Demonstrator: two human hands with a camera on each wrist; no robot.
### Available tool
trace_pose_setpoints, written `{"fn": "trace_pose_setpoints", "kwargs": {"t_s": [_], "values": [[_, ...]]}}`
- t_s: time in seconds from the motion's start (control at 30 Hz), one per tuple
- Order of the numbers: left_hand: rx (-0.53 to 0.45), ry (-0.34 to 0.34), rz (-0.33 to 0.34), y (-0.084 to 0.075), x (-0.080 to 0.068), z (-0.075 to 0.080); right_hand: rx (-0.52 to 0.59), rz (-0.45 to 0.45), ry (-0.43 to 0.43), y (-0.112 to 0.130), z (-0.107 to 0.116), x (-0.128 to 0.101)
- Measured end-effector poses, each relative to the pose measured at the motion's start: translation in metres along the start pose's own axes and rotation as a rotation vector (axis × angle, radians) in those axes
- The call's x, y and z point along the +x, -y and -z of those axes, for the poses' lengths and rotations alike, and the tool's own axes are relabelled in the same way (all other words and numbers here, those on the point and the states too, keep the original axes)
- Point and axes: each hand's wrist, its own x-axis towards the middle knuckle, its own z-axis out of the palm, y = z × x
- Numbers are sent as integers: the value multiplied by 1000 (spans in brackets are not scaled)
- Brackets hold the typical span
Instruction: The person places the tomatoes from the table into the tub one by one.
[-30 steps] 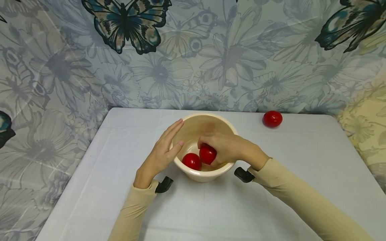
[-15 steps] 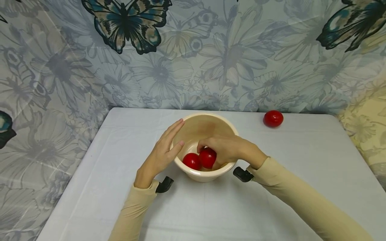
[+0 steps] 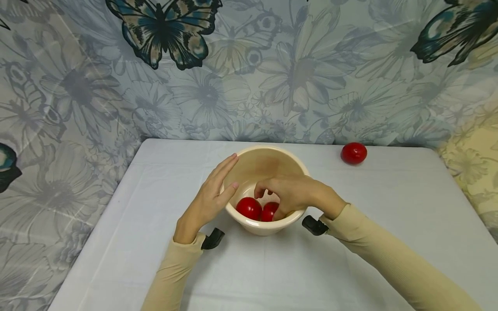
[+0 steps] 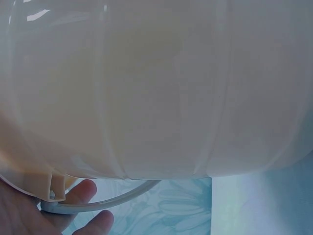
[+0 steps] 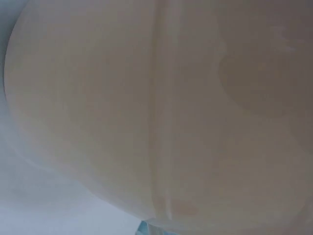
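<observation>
A cream plastic bucket [image 3: 272,228] stands upright on the white-covered table. My left hand [image 3: 206,194] rests on its left rim, fingers mostly straight; the left wrist view shows part of that hand [image 4: 83,210] by the bucket's grey handle [image 4: 117,199]. Inside the bucket lie two shiny red tomatoes, a left tomato [image 3: 249,208] and a right tomato [image 3: 269,211], side by side. My right hand [image 3: 293,192] reaches in over the right rim. Its bent fingers are spread above the right tomato, and its thumb overlaps that tomato's edge. Only the bucket wall [image 5: 146,112] fills the right wrist view.
Another red tomato [image 3: 354,153] sits at the back right edge of the table [image 3: 373,203]. Behind the table hangs a floral cloth [image 3: 241,95] with butterflies. A black wrist mount [image 3: 212,239] is by the left cuff, a similar mount [image 3: 314,225] by the right.
The right tomato has gone down to the bucket's bottom beside the other. My right hand's fingers have let go of it and parted. My left hand keeps its place.
</observation>
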Motion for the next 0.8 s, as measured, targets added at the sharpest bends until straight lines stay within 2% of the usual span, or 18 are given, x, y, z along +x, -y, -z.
{"fn": "trace_pose_setpoints", "kwargs": {"t_s": [0.37,0.63,0.8], "values": [[2,-4,-15,0,-1,0,19,48,-47,-1,0,-2],[-2,-1,7,0,0,0,22,63,-81,-1,-1,-3],[-7,6,12,0,0,0,70,122,-130,-2,-3,-3]]}}
